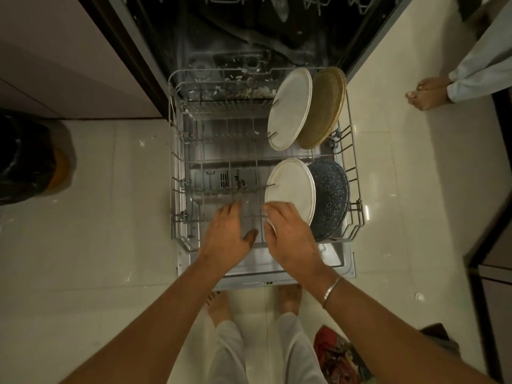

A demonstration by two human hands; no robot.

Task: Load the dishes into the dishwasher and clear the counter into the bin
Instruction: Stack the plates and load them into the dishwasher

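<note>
The right grip holds the near white plate by its lower rim, thumb at the edge, fingers across its face. The left grip hovers just beside it, fingers relaxed and empty, above the lower rack. That plate stands upright against a speckled dark plate; a far white plate and a tan plate stand behind.

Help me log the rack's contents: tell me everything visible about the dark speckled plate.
The dark speckled plate is round, blue-grey with fine pale flecks, seemingly glazed ceramic. It stands on edge, tilted, in the near row at the right end of the grey wire rack. A white plate beside it hides its left part. The right hand is on that white plate; no hand touches the speckled one.
</note>
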